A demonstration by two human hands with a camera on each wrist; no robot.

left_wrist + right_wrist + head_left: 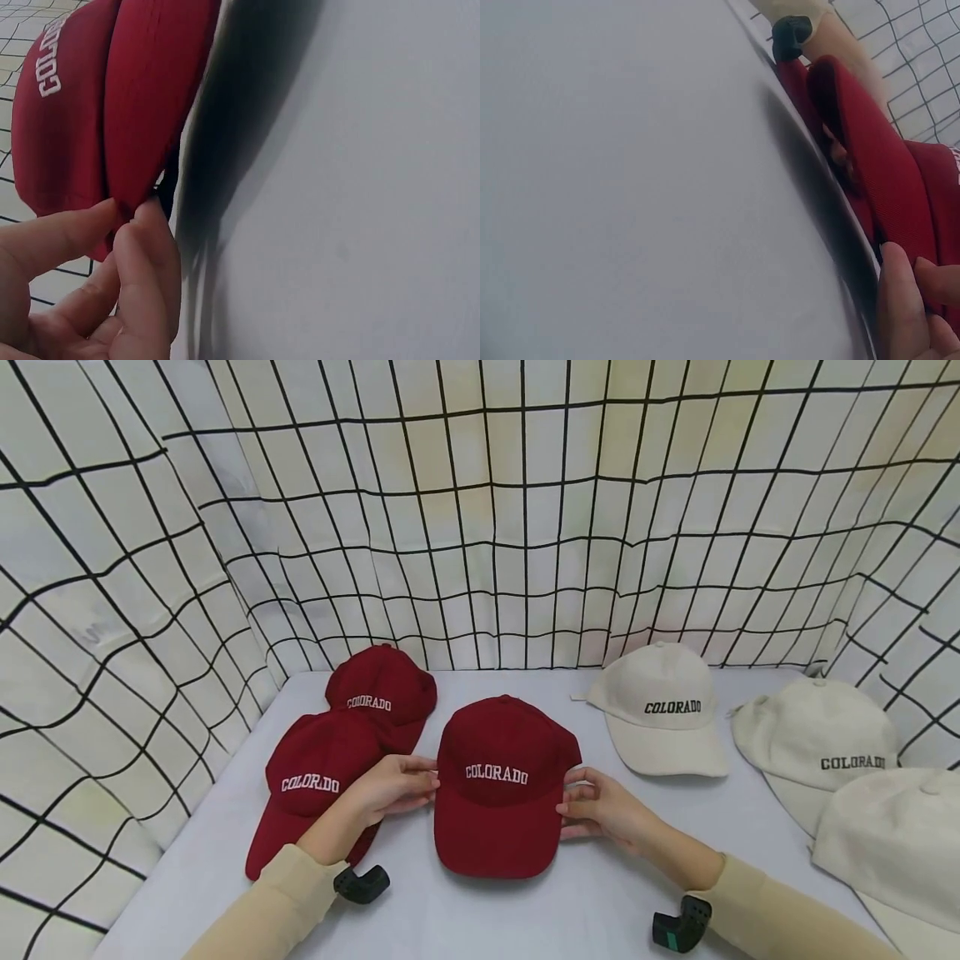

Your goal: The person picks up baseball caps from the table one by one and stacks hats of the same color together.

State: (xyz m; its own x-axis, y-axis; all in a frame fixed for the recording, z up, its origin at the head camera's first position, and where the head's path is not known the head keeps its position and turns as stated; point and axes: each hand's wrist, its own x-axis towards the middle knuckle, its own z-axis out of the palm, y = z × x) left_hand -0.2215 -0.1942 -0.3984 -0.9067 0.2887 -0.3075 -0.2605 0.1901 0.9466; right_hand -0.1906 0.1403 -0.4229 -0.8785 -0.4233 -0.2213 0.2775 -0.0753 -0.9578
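Observation:
Between my two hands is a dark red baseball cap [504, 752] with COLORADO in white across its front, brim toward me. On its left side, my left hand [393, 789] pinches the edge where brim and crown meet; the left wrist view shows thumb and fingertips there on the cap [150, 97]. At the opposite edge my right hand [603, 814] pinches the cap too, with fingertips along the brim [889, 172] in the right wrist view. A shadow lies under the brim, which looks slightly raised from the white table.
Left of my hands, two more red caps overlap, one nearer [318, 756] and one farther back [382, 689]. On the right sit cream caps: one at the back [663, 710], one farther right [821, 735], and one at the near edge [900, 843]. Grid-patterned cloth [517, 510] walls the table.

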